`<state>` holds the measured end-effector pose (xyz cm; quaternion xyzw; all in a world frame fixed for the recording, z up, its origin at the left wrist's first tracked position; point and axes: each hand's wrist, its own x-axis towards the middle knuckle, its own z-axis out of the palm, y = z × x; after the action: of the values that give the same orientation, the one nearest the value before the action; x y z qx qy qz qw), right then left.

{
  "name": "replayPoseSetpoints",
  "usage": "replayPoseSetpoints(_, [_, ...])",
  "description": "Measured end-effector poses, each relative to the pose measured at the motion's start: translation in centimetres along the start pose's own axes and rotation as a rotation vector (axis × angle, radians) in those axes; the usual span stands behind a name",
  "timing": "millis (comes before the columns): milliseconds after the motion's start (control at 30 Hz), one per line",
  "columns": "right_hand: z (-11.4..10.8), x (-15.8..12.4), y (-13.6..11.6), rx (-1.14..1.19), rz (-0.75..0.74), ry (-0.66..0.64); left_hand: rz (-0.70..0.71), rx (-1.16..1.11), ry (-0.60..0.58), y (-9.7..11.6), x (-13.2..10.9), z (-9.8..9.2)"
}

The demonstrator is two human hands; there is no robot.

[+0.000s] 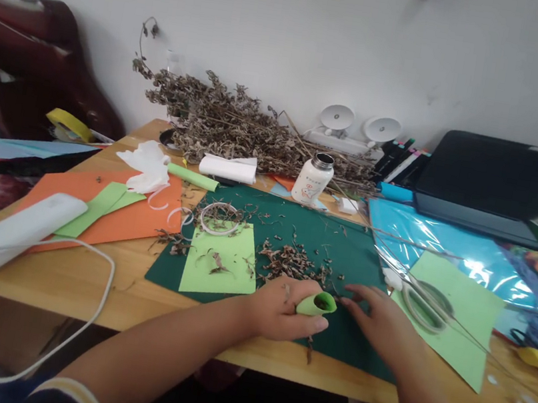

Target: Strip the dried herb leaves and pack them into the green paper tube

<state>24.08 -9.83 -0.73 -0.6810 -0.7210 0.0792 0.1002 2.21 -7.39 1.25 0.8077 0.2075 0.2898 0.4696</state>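
Observation:
My left hand (283, 308) is wrapped round a rolled green paper tube (314, 304). The tube's open end faces up, and dark brown bits show inside it. Just right of the tube, my right hand (376, 315) is low over the green cutting mat (344, 240), fingers slightly apart. Its fingertips are by some dark dried scraps, and I see nothing clearly held in them. Beyond both hands lies a loose heap of crumbled dried leaves (290, 260). On the mat's left side, a light green paper sheet (219, 261) carries a few dried scraps and a white ring (220, 218).
A bundle of dried plants (240, 123) lines the wall behind a white bottle (312, 180). To the right are scissors (428, 306) on green paper and a black tablet (495, 178). Orange paper (156, 211) and a white corded device (16, 234) lie left.

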Motion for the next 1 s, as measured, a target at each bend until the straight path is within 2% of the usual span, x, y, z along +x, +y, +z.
replayPoseSetpoints(200, [1.7,-1.0,-0.2,0.045,0.009,0.001,0.028,-0.043,0.024,-0.2,-0.1,0.0])
replayPoseSetpoints(367, [1.9,-1.2,0.0,0.04,-0.033,0.053,0.017,-0.001,0.108,-0.4,0.1,0.1])
replayPoseSetpoints(467, [1.8,-1.6,0.1,0.038,-0.024,0.072,0.015,0.03,0.119,-0.2,0.2,0.2])
replayPoseSetpoints(600, [1.2,-2.5,-0.9,0.103,-0.075,0.109,0.0,0.033,0.135,0.2,0.3,0.2])
replayPoseSetpoints(833, [-1.7,-3.5,-3.9,0.354,-0.363,0.253,-0.029,0.032,0.126,-0.4,0.4,0.8])
replayPoseSetpoints(1000, [-2.1,-3.0,-4.7,0.534,-0.361,0.271,-0.03,-0.015,0.048,-0.5,0.6,0.7])
